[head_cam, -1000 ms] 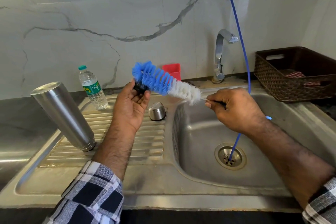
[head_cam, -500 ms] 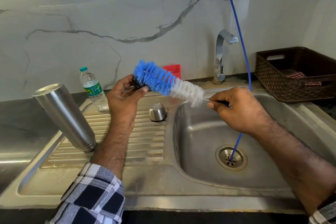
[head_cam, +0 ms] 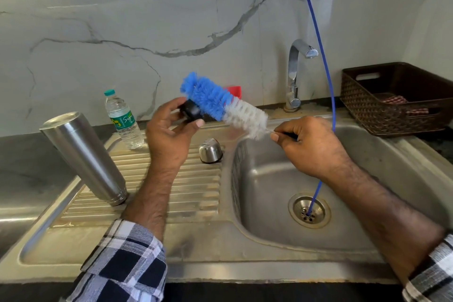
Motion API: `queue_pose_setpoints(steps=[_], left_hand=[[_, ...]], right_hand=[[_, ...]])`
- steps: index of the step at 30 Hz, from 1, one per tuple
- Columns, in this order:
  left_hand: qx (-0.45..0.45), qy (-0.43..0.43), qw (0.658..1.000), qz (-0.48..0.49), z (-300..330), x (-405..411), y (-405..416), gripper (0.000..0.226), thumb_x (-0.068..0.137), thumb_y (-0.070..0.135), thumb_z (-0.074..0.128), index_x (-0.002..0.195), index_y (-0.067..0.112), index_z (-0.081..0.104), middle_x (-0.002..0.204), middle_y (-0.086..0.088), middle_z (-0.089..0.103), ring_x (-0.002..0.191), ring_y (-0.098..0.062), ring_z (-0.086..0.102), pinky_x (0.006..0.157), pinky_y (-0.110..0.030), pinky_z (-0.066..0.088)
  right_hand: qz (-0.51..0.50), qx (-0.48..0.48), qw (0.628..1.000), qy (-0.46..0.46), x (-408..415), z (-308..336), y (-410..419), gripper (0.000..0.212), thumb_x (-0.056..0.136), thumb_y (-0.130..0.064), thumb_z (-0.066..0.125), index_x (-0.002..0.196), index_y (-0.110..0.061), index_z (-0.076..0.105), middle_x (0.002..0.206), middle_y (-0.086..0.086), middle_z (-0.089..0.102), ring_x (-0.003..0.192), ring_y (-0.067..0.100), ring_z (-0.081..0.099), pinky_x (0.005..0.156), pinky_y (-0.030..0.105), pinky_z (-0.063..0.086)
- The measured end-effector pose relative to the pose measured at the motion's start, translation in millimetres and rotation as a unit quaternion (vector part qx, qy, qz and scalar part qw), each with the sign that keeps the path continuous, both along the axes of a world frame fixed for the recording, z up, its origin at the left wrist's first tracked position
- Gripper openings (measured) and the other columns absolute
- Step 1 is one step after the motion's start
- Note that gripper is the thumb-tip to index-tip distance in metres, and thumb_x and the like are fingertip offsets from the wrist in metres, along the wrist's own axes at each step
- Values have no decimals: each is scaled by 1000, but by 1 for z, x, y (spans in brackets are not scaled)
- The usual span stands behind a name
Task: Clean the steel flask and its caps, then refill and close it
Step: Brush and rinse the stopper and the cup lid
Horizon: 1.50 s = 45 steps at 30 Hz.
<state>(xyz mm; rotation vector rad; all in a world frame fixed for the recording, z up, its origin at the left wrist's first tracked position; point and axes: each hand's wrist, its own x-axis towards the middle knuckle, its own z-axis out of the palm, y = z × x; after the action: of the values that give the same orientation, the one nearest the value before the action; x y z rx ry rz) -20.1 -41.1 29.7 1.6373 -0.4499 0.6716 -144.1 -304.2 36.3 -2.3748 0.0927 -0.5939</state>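
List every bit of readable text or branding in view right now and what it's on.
"Sign...": white script on the green label of the plastic water bottle; the rest of the word curves out of view.
A yellow logo on the same label: too small to read.
Steel flask, steel cap, brush, basket: no text visible.

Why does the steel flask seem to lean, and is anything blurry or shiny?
Head view: the wide-angle lens bends the edges, so the upturned steel flask on the ribbed drainboard appears to tilt; the blue-and-white bottle brush looks slightly soft; soft glare shows on the curved chrome tap and steel sink; shadows are faint.
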Motion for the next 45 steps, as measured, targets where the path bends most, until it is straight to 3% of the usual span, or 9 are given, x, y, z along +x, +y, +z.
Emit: queue_pose_setpoints(steps=[8, 12, 16, 20, 25, 30, 34, 39, 45], left_hand=[[-29, 19, 999, 28, 2, 9, 10, 56, 81, 4, 90, 132, 12, 68, 120, 5, 74, 103, -19, 78, 81, -27, 63], [-1, 3, 1000, -10, -1, 3, -4, 50, 87, 6, 86, 132, 11, 67, 120, 1, 75, 102, -17, 77, 84, -28, 63], [-147, 48, 987, -31, 3, 11, 8, 45, 92, -3, 77, 135, -2, 61, 123, -13, 72, 101, -14, 75, 89, -30, 60], [-239, 132, 951, -144, 1, 9, 15, 45, 97, 5, 71, 139, -5, 59, 125, -16, 73, 111, -33, 73, 98, -45, 58], [-190, 149, 925, -295, 3, -15, -18, 29, 100, 5, 61, 129, 5, 65, 122, -13, 76, 112, -37, 71, 101, -46, 58], [-304, 200, 877, -314, 10, -8, -2, 25, 107, 16, 55, 126, 4, 67, 123, -15, 74, 110, -30, 73, 93, -38, 61], [-272, 207, 861, -377, 10, -16, -11, 30, 103, 22, 56, 118, 7, 75, 115, -16, 75, 101, -28, 72, 90, -37, 61], [-402, 259, 814, -331, 15, -11, -5, 32, 111, 24, 49, 122, 0, 68, 110, -18, 76, 93, -24, 73, 78, -32, 63], [-319, 314, 816, -366, 18, -19, -12, 43, 107, 35, 49, 117, 1, 73, 96, -22, 71, 77, -20, 69, 65, -25, 61]], right_hand=[[18, -86, 993, 80, -14, 9, -17, 12, 96, -37, 72, 95, -30, 82, 74, -13, 71, 70, 8, 67, 71, 34, 60], [15, -94, 993, 63, -9, 4, 5, 16, 97, -39, 70, 87, -30, 78, 66, -11, 66, 64, 8, 62, 60, 25, 48], [-17, -39, 998, 45, -11, 6, 0, 14, 98, -35, 71, 90, -28, 79, 68, -13, 67, 63, 6, 63, 58, 21, 43], [14, 86, 996, 17, -9, 7, -2, 15, 96, -31, 75, 82, -29, 79, 69, -4, 74, 63, 12, 67, 58, 26, 55], [37, 110, 993, 9, -3, 4, 11, 18, 97, -31, 73, 80, -33, 76, 55, -17, 64, 49, -2, 54, 50, 9, 42], [111, 143, 982, 61, -9, 1, -7, 22, 96, -29, 74, 76, -24, 80, 53, -4, 57, 52, 11, 48, 60, 31, 46], [116, 197, 972, 61, -1, -1, 1, 23, 98, -23, 73, 77, -17, 79, 52, -5, 56, 49, 8, 47, 58, 28, 43], [166, 185, 965, 78, -7, 0, -6, 23, 98, -20, 72, 77, -15, 79, 53, 1, 54, 46, 12, 44, 47, 20, 40], [170, 239, 952, 89, -5, -2, 0, 23, 100, -18, 69, 81, -9, 79, 52, 0, 51, 43, 9, 39, 41, 15, 34]])
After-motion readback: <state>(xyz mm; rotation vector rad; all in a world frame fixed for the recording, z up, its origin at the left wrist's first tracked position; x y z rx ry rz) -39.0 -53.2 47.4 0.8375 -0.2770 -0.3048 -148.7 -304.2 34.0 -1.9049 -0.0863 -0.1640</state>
